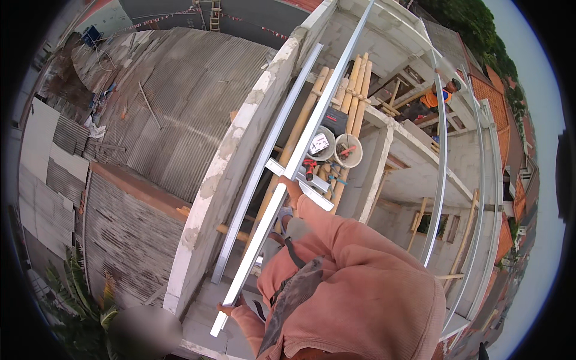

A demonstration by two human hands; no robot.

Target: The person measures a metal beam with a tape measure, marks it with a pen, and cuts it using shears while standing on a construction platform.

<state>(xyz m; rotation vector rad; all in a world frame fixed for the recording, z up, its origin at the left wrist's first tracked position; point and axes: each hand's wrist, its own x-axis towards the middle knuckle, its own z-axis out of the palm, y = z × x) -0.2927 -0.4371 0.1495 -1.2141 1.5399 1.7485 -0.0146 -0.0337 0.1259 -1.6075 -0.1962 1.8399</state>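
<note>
A long, bright metal channel (pixel 321 120) runs from the lower left up to the top of the view. Near its lower end my left hand (pixel 227 309) grips it, fingers wrapped round the edge. Farther along the same channel, my right hand (pixel 291 187) is closed on it, with the fingers partly hidden. Close by my right hand, a short metal channel piece (pixel 316 197) lies crosswise. Just beyond that hand a red and black cordless drill (pixel 309 168) rests near two buckets. Another long metal channel (pixel 264 165) lies to the left, roughly parallel.
A white bucket with tools (pixel 358 157), a second bucket (pixel 329 150) and a dark tool case (pixel 336 120) stand on bamboo poles (pixel 360 78). A masonry wall (pixel 225 153) borders the left, above corrugated roofs (pixel 174 114). A co-worker in an orange vest (pixel 429 101) is at far right.
</note>
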